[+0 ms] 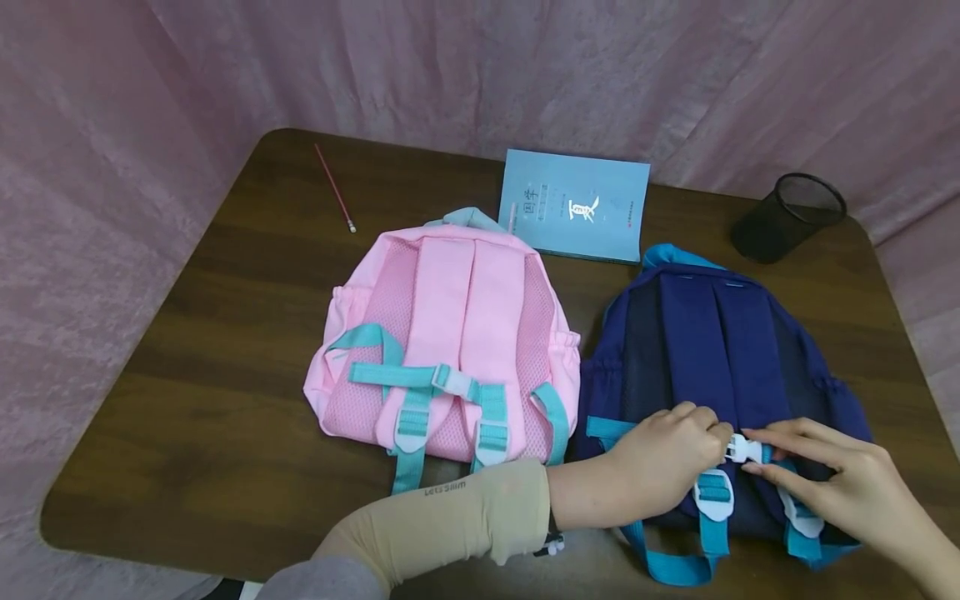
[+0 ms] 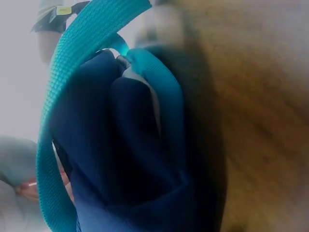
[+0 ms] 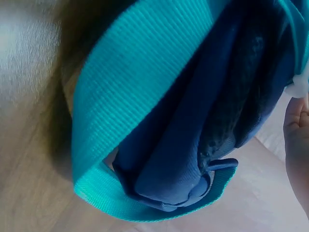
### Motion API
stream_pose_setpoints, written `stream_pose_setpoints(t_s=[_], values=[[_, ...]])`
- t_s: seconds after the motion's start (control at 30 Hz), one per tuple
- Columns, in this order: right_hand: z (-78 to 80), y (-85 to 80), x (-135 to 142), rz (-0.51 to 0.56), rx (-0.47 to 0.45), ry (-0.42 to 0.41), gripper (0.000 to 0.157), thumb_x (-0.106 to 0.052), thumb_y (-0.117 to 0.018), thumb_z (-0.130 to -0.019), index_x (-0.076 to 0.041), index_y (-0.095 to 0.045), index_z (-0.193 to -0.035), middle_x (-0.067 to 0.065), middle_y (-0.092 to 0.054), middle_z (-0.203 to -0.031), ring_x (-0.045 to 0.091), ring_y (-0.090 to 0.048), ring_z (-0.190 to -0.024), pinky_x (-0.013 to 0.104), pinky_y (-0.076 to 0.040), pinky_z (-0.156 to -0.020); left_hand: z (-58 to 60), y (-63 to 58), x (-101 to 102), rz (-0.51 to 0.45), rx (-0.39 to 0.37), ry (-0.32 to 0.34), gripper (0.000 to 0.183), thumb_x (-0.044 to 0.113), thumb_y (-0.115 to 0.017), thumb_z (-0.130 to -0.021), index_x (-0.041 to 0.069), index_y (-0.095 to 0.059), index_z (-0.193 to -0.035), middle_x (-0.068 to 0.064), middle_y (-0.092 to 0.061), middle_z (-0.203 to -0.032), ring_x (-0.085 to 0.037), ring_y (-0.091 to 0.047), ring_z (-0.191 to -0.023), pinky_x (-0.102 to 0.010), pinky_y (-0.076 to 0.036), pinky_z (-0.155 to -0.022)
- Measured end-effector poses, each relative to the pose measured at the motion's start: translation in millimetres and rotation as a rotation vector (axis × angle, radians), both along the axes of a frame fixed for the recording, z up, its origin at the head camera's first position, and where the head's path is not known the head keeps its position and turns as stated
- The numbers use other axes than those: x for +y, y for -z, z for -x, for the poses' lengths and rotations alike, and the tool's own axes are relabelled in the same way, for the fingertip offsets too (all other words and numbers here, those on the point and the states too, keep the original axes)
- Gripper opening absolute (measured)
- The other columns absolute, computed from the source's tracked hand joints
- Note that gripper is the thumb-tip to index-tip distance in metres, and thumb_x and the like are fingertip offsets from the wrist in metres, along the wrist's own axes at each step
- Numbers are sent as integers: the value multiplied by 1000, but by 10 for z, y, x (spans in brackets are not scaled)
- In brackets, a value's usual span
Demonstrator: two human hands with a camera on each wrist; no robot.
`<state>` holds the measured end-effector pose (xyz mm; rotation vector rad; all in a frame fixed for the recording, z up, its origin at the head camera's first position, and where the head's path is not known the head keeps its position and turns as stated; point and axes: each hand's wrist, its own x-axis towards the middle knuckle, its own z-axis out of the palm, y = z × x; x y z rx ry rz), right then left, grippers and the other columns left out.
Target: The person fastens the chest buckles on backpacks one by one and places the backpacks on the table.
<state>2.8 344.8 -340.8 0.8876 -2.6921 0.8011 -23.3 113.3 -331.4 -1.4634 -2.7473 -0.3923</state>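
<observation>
A navy backpack (image 1: pixel 701 350) lies with its shoulder straps up on the right part of the table. Across those straps sits a white side-release buckle (image 1: pixel 744 448) on blue webbing. My left hand (image 1: pixel 675 454), fingers curled, grips the buckle's left end and hides part of it. From the right, my right hand (image 1: pixel 832 467) pinches the other end between thumb and fingers. The buckle halves appear joined. In the left wrist view, a teal strap (image 2: pixel 72 63) loops beside navy fabric (image 2: pixel 130 145). The right wrist view shows a wide teal strap (image 3: pixel 125 92) close up.
A pink backpack (image 1: pixel 438 300) with a clipped chest buckle (image 1: pixel 453 381) lies left of the navy one, under my left forearm's reach. Behind are a blue book (image 1: pixel 573 204) and a black mesh pen cup (image 1: pixel 780 221). A red pencil (image 1: pixel 333 183) lies far left on the table (image 1: pixel 187 400).
</observation>
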Motion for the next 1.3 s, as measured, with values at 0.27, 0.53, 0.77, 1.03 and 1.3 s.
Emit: stream_pose_setpoints(t_s=[0.27,0.53,0.77,1.03,1.3], values=[[22,-109,-96,-11,18,-4,48,-50,-52,-89,-8,-74,-95,-8,-62,-88,-11,-47,-74,5,-29,-47,-3,12,-11,-92,9,-18,33,13,-53,-95,12,-58,-127,4,-60,-119,-3,-53,-104,-7,-39,-88],[55,-34,-163,97,68,-4,49,-47,-57,-86,-1,-73,-90,-4,-62,-82,-10,-49,-71,5,-29,-47,-12,28,-15,-102,60,-43,32,13,-55,-95,11,-58,-126,3,-60,-119,-5,-55,-105,-11,-42,-87],[89,-33,-178,40,68,-2,51,-50,-54,-87,-3,-73,-89,-6,-61,-80,-11,-47,-71,6,-32,-48,-25,42,-14,-57,145,-61,33,14,-59,-92,12,-59,-125,4,-62,-113,-5,-56,-99,-12,-44,-84],[133,-45,-128,-75,53,-30,39,-48,-63,-83,-13,-73,-98,-10,-61,-90,-8,-52,-79,7,-41,-60,-2,30,-58,11,152,-91,27,26,-54,-95,15,-62,-118,7,-61,-98,-1,-54,-85,-9,-45,-71],[267,-331,-73,-199,-19,48,57,-7,-84,-61,-15,-67,-115,-3,-61,-107,-10,-43,-105,2,-30,-88,52,-204,-511,37,171,-147,44,38,-54,-93,10,-58,-126,1,-64,-111,-8,-60,-94,-20,-49,-78]])
